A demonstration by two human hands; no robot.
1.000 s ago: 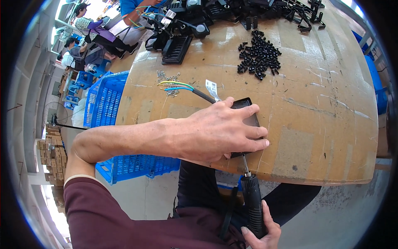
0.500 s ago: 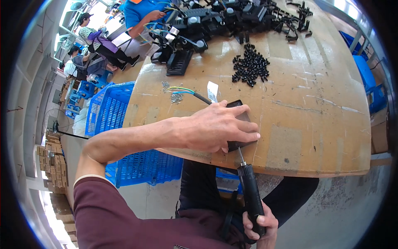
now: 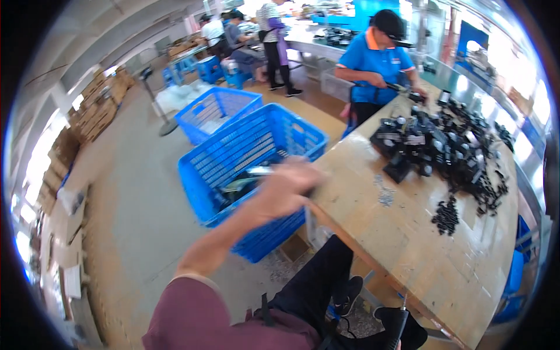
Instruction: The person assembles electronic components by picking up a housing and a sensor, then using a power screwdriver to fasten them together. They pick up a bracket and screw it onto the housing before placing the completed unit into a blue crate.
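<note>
My left hand [image 3: 289, 181], blurred by motion, reaches over the right rim of a blue plastic crate [image 3: 195, 181], beside the table corner. A dark piece shows under its fingers, apparently the black box with a cable; its outline is smeared. Inside the crate lie dark parts [image 3: 236, 188]. At the bottom edge my right hand [image 3: 399, 346] shows only a sliver, around a black electric screwdriver [image 3: 397, 328]. Its thin bit points up beside the table edge.
The wooden table [image 3: 361, 219] bears a heap of black devices [image 3: 434, 140], small black pieces [image 3: 446, 216] and small silver screws [image 3: 385, 192]. A co-worker in a blue shirt [image 3: 379, 64] stands at its far side. A second blue crate [image 3: 219, 105] stands behind the first.
My view has swung left. My left hand has gone from the table to the blue crate, and the black box is off its spot on the table. The screwdriver is away from the box.
</note>
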